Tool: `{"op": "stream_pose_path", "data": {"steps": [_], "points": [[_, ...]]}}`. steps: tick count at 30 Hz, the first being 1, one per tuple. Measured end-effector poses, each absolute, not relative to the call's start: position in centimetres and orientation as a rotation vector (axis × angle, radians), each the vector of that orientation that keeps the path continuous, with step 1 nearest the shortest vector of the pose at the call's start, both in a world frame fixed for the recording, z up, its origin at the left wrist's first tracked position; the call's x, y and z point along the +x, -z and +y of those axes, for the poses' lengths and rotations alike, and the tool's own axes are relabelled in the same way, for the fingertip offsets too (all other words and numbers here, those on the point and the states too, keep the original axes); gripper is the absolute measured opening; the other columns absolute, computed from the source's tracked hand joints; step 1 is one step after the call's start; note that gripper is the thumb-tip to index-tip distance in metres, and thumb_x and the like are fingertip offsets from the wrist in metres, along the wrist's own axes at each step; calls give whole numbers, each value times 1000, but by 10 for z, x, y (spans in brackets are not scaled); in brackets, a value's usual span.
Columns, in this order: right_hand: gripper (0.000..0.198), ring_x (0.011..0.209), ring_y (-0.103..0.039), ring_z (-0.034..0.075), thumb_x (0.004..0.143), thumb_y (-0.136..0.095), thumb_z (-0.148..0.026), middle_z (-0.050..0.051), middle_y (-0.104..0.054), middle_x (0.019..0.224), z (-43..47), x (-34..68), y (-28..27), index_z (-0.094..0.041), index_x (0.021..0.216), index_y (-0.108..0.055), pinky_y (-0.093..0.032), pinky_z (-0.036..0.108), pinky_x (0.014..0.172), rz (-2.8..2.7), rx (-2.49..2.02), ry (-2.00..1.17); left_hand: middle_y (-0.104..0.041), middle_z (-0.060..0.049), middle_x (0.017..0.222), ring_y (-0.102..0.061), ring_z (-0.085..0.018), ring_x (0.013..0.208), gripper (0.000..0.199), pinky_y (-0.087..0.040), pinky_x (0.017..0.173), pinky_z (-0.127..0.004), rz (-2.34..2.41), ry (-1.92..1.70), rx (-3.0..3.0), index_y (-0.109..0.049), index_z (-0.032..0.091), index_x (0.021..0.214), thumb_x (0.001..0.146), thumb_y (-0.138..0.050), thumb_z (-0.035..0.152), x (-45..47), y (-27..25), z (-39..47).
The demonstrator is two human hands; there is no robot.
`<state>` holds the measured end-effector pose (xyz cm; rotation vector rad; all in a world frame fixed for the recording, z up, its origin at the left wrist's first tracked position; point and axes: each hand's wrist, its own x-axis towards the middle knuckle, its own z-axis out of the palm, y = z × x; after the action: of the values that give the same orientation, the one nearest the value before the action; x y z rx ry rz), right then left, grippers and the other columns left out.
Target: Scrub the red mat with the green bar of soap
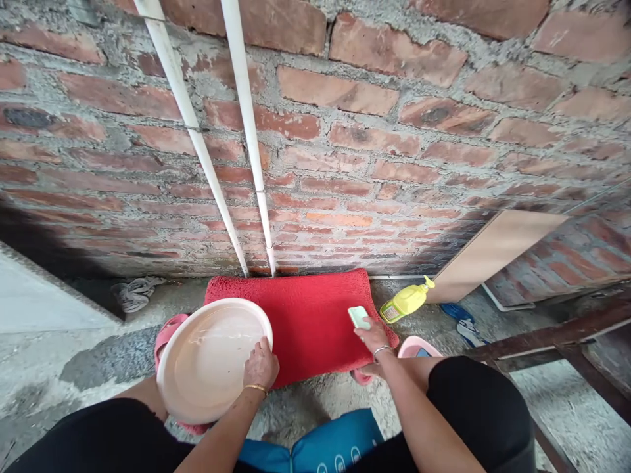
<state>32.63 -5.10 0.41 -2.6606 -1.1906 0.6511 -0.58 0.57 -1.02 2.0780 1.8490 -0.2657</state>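
A pale pink plastic basin [211, 361] with some water in it stands at the left, over the left end of a red mat [310, 322]. My left hand [261, 364] grips the basin's right rim, fingers bent over the edge. Over the mat's right end, my right hand [373, 335] is closed on a pale green rounded block [359, 316], perhaps a scrubbing brush or a soap bar; its underside is hidden. The red mat lies spread on the concrete floor, its far edge close to the brick wall.
Just right of the mat is a yellow pump bottle [407, 300]. A small pink tub [417, 346] sits by my right leg. Two white pipes [254, 144] run down the brick wall [345, 157]. A board [495, 253] leans at right; a grey cloth [135, 293] lies at left.
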Motion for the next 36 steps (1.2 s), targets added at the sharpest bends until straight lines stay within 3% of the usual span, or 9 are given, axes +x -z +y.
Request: {"op": "stream_pose_path", "data": {"steps": [5,16,25,36], "points": [[53,97,-56,18,71,-62,-40,3,-53,105,-54,271,8,-27,122,-53,-39,25,82,-1403,-2539,-882,-53,-15,116,-54,-21,104,47,-41,84,-31,1801,283,2049,-34,11,128,82,-36,18,-6,6,7],[60,93,-57,20,67,-64,-32,5,-49,108,-59,271,24,-29,124,-45,-40,28,74,-1600,-2697,-820,-44,-17,133,-48,-22,118,61,-37,94,-32,1672,462,2008,-19,11,141,84,-38,24,-18,5,4],[57,95,-55,21,71,-59,-33,7,-50,110,-48,258,0,-25,126,-44,-38,28,76,-1800,-2580,-688,-61,-14,112,-57,-26,107,41,-41,88,-39,1535,622,2077,-50,16,115,79,-50,34,-22,-38,9],[62,103,-47,25,71,-59,-31,6,-47,119,18,153,-5,-34,131,-41,-31,34,86,-2326,-2323,-661,-57,-13,117,-51,-27,112,39,-35,93,-43,1528,611,2091,-55,17,112,78,-53,36,-25,-35,12]]}}
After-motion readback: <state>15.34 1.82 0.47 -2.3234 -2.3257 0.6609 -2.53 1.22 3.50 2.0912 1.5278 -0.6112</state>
